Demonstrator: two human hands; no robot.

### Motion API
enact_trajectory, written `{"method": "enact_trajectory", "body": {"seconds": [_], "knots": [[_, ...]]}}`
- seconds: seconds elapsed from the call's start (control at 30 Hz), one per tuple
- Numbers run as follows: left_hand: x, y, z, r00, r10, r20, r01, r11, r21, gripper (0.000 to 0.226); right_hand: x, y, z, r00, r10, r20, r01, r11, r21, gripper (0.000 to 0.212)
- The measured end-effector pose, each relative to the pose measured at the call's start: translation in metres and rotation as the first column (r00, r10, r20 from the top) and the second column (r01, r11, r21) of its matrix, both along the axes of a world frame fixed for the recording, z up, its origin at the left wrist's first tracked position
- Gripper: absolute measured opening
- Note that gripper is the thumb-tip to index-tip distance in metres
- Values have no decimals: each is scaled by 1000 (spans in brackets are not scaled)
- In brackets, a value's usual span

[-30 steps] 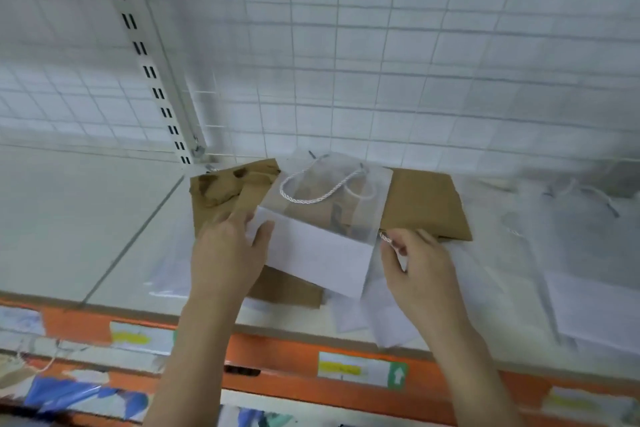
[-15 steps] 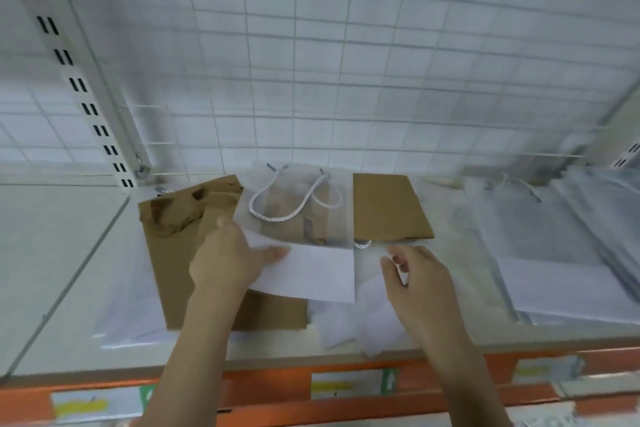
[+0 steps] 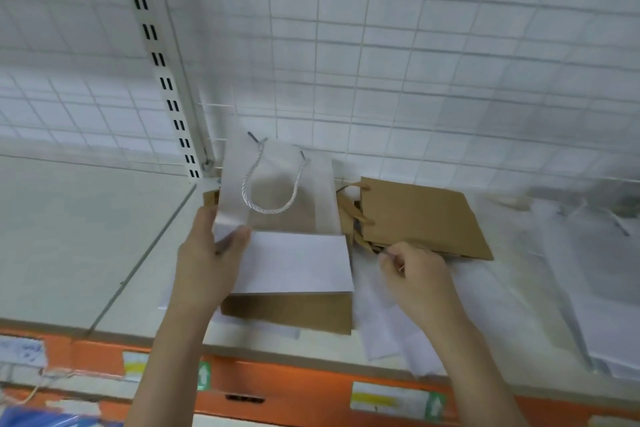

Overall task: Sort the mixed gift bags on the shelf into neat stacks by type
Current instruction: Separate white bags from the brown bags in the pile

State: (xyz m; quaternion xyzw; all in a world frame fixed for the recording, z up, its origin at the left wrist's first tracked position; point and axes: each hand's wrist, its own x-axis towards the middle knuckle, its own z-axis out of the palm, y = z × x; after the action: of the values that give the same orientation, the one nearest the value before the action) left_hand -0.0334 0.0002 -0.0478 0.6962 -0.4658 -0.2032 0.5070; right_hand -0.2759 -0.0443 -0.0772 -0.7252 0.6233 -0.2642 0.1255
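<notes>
Translucent bag [image 3: 284, 198]: frosted white with a silver twisted-rope handle, folded flat, white base flap toward the shelf's front edge, lifted at its left edge above the brown bags.
Brown bag under it [image 3: 287, 314]: kraft paper, flat on the shelf [image 3: 69, 236].
Second brown bag [image 3: 422, 218]: kraft, flat, just right, handles pointing left.
White bags [image 3: 595, 288]: pale stack at far right, blurred.

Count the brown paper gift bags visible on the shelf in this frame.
2 clearly. One brown bag lies under the translucent white bag gripped by the left hand. The other brown bag lies beside it, by the right hand. More may be hidden underneath.
</notes>
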Motion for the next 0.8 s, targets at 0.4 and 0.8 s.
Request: {"method": "enact_trajectory", "body": {"seconds": [0.4, 0.8], "knots": [[29, 17, -1, 997, 77, -29, -77, 997, 9, 15, 35, 1, 2, 994, 64, -83, -55, 993, 108, 42], [67, 49, -14, 962, 104, -253, -101, 995, 25, 24, 82, 7, 20, 963, 78, 257, -141, 961, 238, 34]]}}
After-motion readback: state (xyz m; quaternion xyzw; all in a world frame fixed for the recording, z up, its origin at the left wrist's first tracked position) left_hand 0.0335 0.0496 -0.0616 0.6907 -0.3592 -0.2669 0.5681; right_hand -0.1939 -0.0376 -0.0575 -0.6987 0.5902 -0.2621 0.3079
